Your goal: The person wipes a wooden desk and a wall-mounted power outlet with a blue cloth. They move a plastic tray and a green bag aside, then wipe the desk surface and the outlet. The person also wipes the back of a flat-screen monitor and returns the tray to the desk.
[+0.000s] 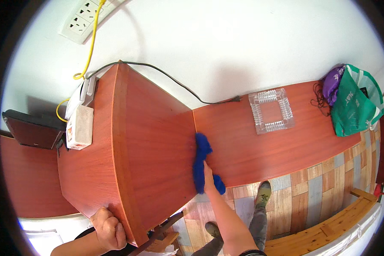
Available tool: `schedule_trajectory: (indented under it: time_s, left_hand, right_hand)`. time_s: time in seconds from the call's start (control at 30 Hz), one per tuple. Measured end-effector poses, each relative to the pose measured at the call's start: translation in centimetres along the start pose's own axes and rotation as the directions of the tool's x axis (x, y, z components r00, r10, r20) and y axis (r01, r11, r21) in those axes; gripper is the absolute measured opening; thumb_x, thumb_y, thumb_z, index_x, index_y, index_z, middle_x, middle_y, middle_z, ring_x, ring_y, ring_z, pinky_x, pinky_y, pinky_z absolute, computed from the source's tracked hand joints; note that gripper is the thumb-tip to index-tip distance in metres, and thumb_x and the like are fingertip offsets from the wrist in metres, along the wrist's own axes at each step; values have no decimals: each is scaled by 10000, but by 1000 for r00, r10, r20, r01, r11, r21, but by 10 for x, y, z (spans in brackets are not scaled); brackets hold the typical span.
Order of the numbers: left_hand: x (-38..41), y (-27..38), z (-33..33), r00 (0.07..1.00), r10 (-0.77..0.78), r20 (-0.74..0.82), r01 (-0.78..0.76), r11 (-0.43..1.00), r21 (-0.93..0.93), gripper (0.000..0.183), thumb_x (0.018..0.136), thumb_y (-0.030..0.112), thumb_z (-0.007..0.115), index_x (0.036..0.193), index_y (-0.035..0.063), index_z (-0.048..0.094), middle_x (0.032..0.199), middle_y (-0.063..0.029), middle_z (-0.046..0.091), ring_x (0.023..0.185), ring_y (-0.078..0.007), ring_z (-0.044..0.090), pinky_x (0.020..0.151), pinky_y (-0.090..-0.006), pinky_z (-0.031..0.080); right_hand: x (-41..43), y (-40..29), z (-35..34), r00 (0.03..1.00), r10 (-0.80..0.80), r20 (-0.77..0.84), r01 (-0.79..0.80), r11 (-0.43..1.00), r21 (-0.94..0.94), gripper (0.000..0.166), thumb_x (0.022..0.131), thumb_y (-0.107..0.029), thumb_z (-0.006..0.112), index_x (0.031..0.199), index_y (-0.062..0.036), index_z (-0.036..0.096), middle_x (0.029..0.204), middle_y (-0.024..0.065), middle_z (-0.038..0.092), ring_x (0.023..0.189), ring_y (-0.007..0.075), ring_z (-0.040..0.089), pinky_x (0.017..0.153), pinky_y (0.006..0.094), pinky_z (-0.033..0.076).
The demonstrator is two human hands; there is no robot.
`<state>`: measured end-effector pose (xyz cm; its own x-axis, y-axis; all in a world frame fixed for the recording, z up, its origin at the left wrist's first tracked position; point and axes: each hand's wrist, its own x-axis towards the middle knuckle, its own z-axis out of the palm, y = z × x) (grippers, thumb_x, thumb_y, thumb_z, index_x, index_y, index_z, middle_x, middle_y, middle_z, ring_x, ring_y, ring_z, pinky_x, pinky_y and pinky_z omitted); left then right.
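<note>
My right hand (208, 176) holds a blue cloth (200, 160), pressed along the corner where the upright red-brown wood panel (156, 137) meets the lower wooden surface (243, 153). My left hand (108, 228) is curled with its fingers folded and rests on the near corner of the higher wooden top (89, 179); whether anything is inside it cannot be seen. On the lower surface, right of the cloth, lies a clear ribbed plastic square frame (256, 112). A black power cord (176, 80) trails over the panel's top, its plug (236, 99) beside the frame.
A green bag (352, 105) and a purple bag (332, 83) stand at the right end. A tissue box (80, 128) and a black monitor (35, 129) are on the higher top at left. A power strip (86, 16) is on the wall. A wooden bench (320, 230) stands lower right.
</note>
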<state>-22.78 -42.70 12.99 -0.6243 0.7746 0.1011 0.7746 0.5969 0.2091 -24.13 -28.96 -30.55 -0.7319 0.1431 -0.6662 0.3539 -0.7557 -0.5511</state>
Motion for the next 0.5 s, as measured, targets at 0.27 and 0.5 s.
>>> schedule_trajectory:
  time_s: [0.27, 0.5]
  left_hand:
    - [-4, 4, 0, 998, 7, -59, -3, 997, 73, 113, 659, -26, 556, 729, 9, 475, 644, -136, 430, 511, -281, 411, 447, -384, 285]
    - [-4, 4, 4, 995, -2, -105, 10, 997, 79, 98, 665, -25, 535, 733, 11, 474, 660, -144, 411, 528, -302, 414, 454, -417, 296]
  right_hand:
    - [-101, 8, 3, 976, 219, 2, -200, 886, 419, 321, 894, -146, 488, 1172, 6, 534, 1033, 143, 606, 957, 275, 558, 882, 345, 429]
    - [-242, -89, 102, 631, -765, 131, 690, 475, -546, 503, 721, -36, 661, 1196, -3, 500, 1165, 187, 530, 1074, 368, 486, 922, 405, 389]
